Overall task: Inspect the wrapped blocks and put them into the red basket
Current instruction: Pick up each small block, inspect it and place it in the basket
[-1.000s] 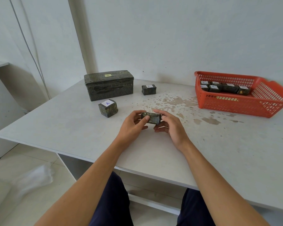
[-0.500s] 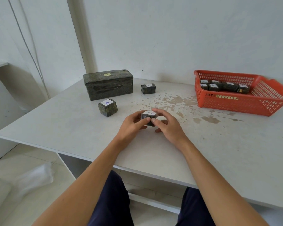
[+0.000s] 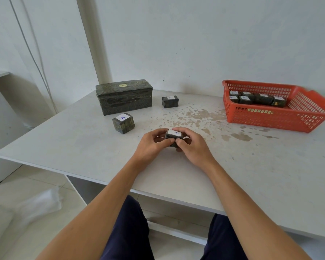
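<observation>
A small dark wrapped block with a white label facing up sits between both hands at the table's middle. My left hand grips its left side and my right hand grips its right side. Two more small wrapped blocks lie on the table, one at the left and one farther back. A large wrapped box stands behind them. The red basket at the far right holds several wrapped blocks.
The white table has brown stains between my hands and the basket. A wall runs close behind the table. A white cabinet stands at the left, and crumpled plastic lies on the floor.
Both hands have turned the block over, so its white label now faces up instead of a dark side. The hands stayed at the same spot.
</observation>
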